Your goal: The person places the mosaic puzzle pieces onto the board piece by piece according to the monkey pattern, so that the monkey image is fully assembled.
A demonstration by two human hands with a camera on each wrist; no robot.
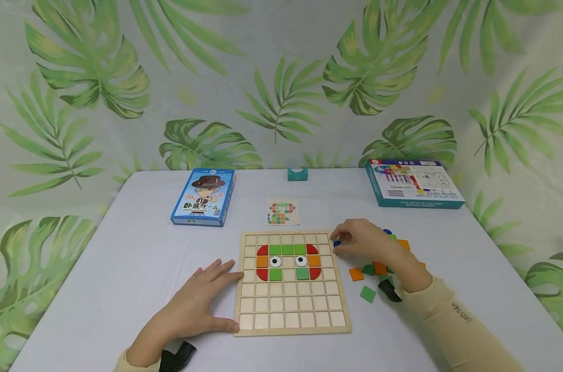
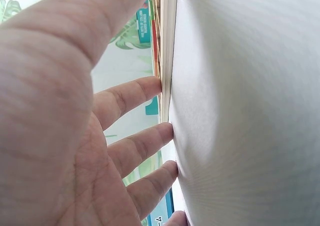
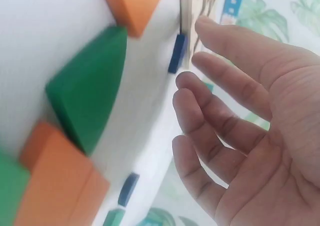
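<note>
A wooden grid board (image 1: 294, 331) lies flat on the table, its upper rows holding red, green and orange pieces and two round eye pieces (image 1: 275, 262). My left hand (image 1: 199, 299) spreads its fingers along the board's left edge, with thumb at the lower corner. In the left wrist view, the index fingertip (image 2: 154, 85) touches the board's side. Beside the top right corner lies a small dark blue piece (image 3: 177, 54). Around it my right hand (image 1: 358, 240) has its thumb and fingers bent loosely and apart, nothing pinched between them.
A picture card (image 1: 283, 212) lies behind the board. Loose orange, green and blue pieces (image 1: 367, 294) are scattered at the right, under the right forearm. At the back stand a blue game box (image 1: 204, 199), a teal block (image 1: 297, 175) and a white-teal box (image 1: 416, 183).
</note>
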